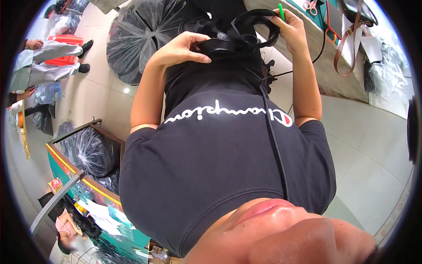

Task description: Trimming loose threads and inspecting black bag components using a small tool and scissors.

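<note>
A long black strap (pixel 217 45), looped and coiled over my lap, lies between my hands. My left hand (pixel 184 48) is closed round one part of it, the thumb lying along the near side. At the upper right, my right hand (pixel 291 31) grips the far loop of the strap between thumb and fingers. A slim bright green stick-like tool (pixel 281 12) also stands up from that hand; its working end is hidden. More black material lies beyond the strap, too dark to tell apart.
Right of me stands a worktable (pixel 323 66) with pink-handled scissors (pixel 311 7) and a brown-strapped bag (pixel 351 48). Wrapped black bundles (pixel 136 39) sit on the floor at left. Beyond them is a person by a red crate (pixel 63 50); another sits lower left near a green-topped table (pixel 132 231).
</note>
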The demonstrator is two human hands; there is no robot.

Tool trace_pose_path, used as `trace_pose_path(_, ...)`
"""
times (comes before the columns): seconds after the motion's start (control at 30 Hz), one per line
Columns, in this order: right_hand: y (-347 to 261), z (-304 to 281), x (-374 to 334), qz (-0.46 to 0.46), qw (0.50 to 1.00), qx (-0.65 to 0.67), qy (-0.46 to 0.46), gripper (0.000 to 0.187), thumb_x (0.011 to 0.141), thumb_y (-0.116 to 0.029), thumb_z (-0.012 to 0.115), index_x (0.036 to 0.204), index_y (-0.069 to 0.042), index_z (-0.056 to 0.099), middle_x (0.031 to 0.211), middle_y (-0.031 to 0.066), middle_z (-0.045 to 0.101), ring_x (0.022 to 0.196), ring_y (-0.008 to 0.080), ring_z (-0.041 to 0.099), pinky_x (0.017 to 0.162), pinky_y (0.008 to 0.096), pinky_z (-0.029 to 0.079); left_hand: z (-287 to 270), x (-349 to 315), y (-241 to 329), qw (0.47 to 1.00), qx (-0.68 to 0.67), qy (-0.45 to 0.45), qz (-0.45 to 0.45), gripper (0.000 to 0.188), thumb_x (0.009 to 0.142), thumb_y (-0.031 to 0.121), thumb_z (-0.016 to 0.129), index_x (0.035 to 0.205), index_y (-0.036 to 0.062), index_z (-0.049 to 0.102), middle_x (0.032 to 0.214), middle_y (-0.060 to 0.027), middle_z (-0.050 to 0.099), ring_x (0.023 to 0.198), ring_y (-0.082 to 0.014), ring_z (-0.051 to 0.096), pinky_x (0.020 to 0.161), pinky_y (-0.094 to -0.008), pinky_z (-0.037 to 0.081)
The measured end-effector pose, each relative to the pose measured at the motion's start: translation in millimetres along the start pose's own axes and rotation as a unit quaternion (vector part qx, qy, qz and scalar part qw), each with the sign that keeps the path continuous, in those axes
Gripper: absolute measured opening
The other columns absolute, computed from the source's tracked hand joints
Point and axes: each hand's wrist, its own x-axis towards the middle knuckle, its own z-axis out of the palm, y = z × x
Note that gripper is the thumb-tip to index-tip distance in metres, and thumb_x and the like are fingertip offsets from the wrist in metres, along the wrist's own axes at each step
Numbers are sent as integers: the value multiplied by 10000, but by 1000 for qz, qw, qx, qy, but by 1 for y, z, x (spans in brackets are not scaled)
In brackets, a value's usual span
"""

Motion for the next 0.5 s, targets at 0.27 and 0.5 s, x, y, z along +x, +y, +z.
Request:
trace_pose_path(0.27, 22, -7, 12, 34, 998, -34, 35, 181, 858, -100, 692, 1020, -25, 665, 751, -55, 569, 602, 13, 436, 542, 182, 313, -9, 11, -23, 920, 321, 138, 174, 334, 774, 132, 793, 1058, -8, 688, 991, -13, 678, 884, -76, 587, 832, -247, 477)
trace_pose_path(0.5, -9, 24, -6, 31, 999, 11, -27, 163, 909, -147, 661, 1012, -21, 674, 792, -31, 568, 590, 11, 387, 522, 170, 259, 12, 10, -7, 957, -248, 102, 111, 238, 954, 250, 623, 1096, 62, 657, 935, 0, 698, 793, -64, 632, 735, -213, 504)
